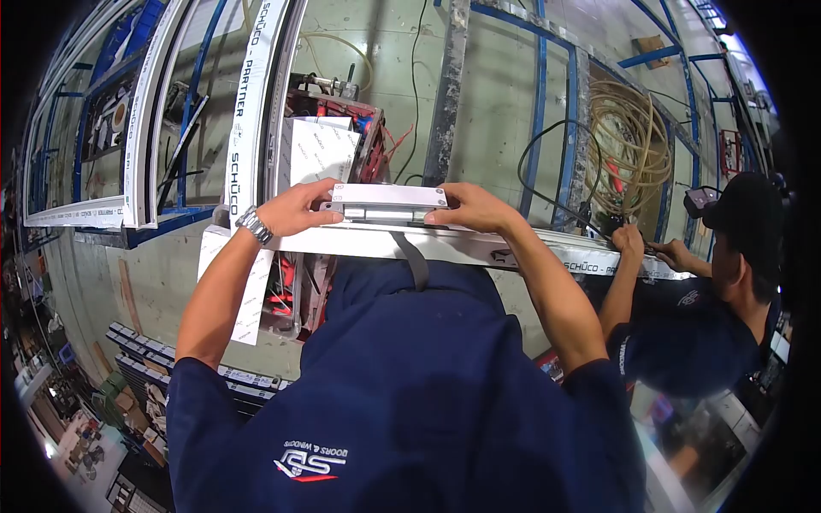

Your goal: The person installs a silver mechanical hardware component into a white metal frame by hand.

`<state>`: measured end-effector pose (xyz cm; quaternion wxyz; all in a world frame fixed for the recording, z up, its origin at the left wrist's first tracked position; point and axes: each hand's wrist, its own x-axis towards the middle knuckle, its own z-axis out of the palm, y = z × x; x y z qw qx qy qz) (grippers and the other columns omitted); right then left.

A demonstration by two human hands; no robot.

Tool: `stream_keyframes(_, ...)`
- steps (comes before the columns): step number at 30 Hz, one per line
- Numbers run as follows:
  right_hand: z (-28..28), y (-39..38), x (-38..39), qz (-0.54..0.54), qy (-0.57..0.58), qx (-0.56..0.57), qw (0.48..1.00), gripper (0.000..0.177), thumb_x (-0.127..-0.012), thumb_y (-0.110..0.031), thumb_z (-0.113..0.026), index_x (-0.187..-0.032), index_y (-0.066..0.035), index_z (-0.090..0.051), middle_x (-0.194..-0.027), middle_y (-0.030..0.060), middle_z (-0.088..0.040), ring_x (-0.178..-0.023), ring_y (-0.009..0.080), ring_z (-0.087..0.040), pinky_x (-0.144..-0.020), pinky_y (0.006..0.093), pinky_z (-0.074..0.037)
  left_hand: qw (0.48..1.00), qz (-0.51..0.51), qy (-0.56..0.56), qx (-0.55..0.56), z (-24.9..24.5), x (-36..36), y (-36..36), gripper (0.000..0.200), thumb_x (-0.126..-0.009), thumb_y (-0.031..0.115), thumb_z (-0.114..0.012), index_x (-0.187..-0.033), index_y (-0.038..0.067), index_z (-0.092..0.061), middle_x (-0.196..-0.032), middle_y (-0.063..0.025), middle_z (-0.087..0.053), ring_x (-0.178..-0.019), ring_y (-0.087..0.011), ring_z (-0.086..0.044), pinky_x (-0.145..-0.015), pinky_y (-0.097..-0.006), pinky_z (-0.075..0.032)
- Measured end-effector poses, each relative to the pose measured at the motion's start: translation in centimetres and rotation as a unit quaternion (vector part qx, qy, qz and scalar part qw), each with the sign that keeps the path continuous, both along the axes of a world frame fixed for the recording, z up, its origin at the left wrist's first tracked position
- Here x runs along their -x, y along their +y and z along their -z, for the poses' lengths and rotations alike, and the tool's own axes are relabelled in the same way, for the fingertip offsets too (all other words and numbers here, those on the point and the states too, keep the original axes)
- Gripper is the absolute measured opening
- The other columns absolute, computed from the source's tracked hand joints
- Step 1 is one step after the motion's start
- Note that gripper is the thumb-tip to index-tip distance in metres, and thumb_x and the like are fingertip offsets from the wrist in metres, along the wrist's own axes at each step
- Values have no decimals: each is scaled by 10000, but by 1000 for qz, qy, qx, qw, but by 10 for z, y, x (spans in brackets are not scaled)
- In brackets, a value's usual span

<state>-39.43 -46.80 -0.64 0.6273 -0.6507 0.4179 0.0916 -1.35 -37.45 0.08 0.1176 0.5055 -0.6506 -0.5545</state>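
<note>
I see the long white frame profile (pixel 547 250) running across in front of me. A short silver fitting (pixel 389 203) rests on its top edge. My left hand (pixel 295 209) and right hand (pixel 470 208) each hold one end, fingers clamped round it.

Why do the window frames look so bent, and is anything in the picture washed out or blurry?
Head view: a fisheye lens bows the straight white profile at the left and leaves black corners; light glares off the silver fitting held between the left hand and the right hand, washing out its front; the co-worker at the right edge is dim and slightly soft.
</note>
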Motion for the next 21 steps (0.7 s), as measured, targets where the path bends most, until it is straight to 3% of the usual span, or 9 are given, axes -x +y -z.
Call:
stream_keyframes(7, 3, -1, 0, 22, -41, -15, 999, 566, -882, -364, -875, -1304, -47, -667, -1076, 66, -707, -1015, 181, -639, -944, 352, -500, 992, 60, -76, -86, -20, 4, -18, 571, -1019, 392, -709, -1438, 93, -460, -967, -214, -767, -888, -329, -728, -829, -435, -521)
stream_keyframes(11, 11, -5, 0, 25, -41, -67, 997, 559, -894, -260, -882, -1352, -50, -639, -1120, 59, -719, -1065, 175, -643, -983, 345, -494, 992, 75, -77, -67, -15, 3, -19, 576, -1023, 392, -698, -1442, 96, -437, -953, -213, -765, -880, -356, -728, -816, -445, -519)
stream_keyframes(14, 20, -6, 7, 26, -127, -108, 986, 558, -901, -182, -874, -1380, -47, -621, -1199, 66, -733, -1124, 179, -649, -1020, 350, -490, 994, 71, -62, -46, -12, 1, -17, 568, -1027, 396, -688, -1431, 85, -439, -892, -199, -749, -838, -367, -715, -781, -460, -506)
stream_keyframes(19, -4, -7, 0, -12, -28, -18, 999, 574, -868, -113, -846, -1387, -30, -617, -1192, 110, -756, -1098, 207, -674, -1018, 372, -505, 992, 84, -82, -50, -15, 4, -21, 567, -1022, 406, -688, -1398, 57, -446, -842, -220, -731, -789, -384, -701, -752, -476, -497)
stream_keyframes(21, -10, -3, -2, -21, 0, 28, 999, 573, -856, -120, -839, -1378, -23, -622, -1163, 124, -759, -1075, 215, -680, -1000, 376, -517, 988, 101, -96, -61, -14, 3, -25, 617, -1008, 455, -703, -1426, 80, -446, -894, -209, -738, -829, -377, -712, -786, -473, -519)
